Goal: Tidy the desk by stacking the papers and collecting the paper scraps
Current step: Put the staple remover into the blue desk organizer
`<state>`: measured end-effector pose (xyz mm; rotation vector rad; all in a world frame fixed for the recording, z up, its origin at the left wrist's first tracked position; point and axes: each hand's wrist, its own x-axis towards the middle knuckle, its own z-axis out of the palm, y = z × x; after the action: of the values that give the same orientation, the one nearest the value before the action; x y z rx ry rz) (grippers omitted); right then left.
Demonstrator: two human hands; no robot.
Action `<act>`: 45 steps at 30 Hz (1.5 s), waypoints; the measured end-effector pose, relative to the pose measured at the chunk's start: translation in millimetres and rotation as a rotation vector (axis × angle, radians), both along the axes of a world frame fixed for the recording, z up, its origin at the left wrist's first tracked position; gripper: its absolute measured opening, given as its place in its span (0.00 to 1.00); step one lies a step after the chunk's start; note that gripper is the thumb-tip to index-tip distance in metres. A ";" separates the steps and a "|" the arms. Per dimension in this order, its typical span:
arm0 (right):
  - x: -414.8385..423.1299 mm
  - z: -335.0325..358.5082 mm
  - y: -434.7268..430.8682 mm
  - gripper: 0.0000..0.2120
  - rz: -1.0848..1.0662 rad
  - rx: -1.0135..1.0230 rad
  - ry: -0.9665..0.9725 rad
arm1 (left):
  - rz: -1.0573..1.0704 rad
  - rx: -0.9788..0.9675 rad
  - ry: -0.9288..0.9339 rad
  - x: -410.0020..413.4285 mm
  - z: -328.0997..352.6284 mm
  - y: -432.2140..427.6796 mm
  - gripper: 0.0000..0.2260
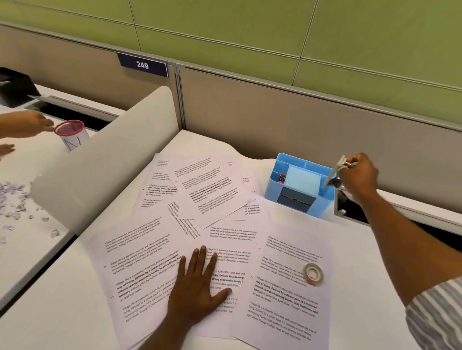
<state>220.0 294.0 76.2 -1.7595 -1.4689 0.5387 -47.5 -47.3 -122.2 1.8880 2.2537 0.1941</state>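
Several printed white papers (285,299) lie scattered and overlapping across the white desk (49,312). My left hand (197,286) lies flat with straight fingers on the papers near the front. My right hand (360,176) is raised at the right, over the right end of a blue desk organiser (297,187), pinching a small metal tool (336,173) that looks like scissors or a clip. The tool's tip hangs at the organiser's right compartment. A roll of clear tape (313,273) rests on the rightmost paper. Paper scraps (9,203) lie on the neighbouring desk to the left.
A curved white divider (107,154) separates my desk from the left one. There, another person's hand (24,127) reaches toward a pink-rimmed cup (70,134). A grey partition wall runs along the back. A cable slot (354,208) opens behind the organiser.
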 end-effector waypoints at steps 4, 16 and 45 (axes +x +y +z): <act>12.7 -9.3 6.2 0.07 0.002 -0.017 -0.050 | 0.005 -0.004 0.011 0.0 0.2 0.1 0.42; 4.7 -62.6 14.2 0.04 0.118 -0.104 -0.175 | 0.013 0.001 0.008 0.4 1.7 -0.9 0.41; -19.4 -67.2 -54.5 0.12 0.226 0.299 -0.397 | 0.009 -0.013 0.011 -1.0 -0.9 -0.1 0.41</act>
<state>200.5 239.6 9.0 -1.5274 -1.9265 0.0677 -48.5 -47.5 -123.1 1.8767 2.2652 0.1705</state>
